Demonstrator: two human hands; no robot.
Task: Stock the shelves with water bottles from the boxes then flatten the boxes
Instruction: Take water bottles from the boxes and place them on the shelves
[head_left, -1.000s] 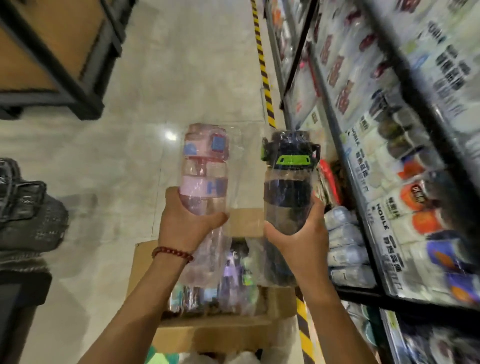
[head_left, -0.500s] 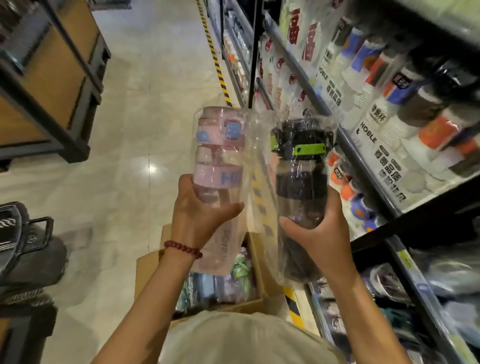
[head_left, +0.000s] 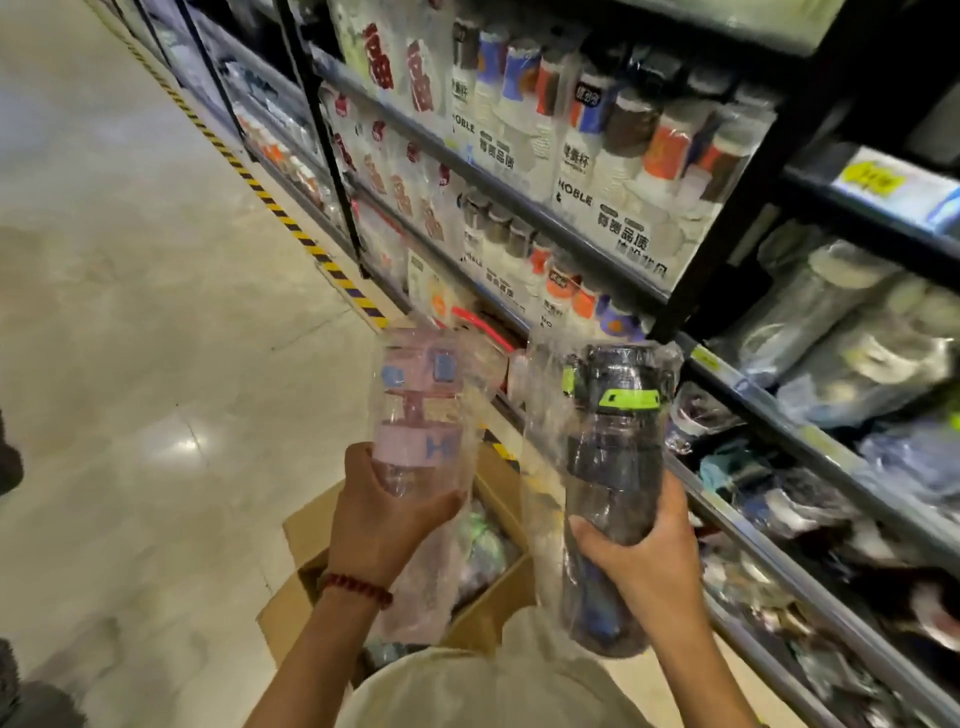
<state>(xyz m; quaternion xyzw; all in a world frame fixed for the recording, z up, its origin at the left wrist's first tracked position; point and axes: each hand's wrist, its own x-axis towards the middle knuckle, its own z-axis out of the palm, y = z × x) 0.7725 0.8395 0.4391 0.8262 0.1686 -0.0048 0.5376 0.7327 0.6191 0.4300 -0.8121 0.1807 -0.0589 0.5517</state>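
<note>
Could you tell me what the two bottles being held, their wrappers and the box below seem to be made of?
The pink bottle in the left hand looks like clear tinted plastic, see-through below a matte pink band. The dark bottle in the right hand seems smoky translucent plastic with a glossy green latch. Both wrappers are thin, crinkly, shiny film. The box looks like plain brown cardboard.

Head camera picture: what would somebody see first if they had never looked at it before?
Two bottles wrapped in clear plastic, held up in the middle: the pink bottle in the left hand and the dark bottle with a green catch in the right hand. Below them an open cardboard box sits on the floor, and packed shelves run along the right.
</note>
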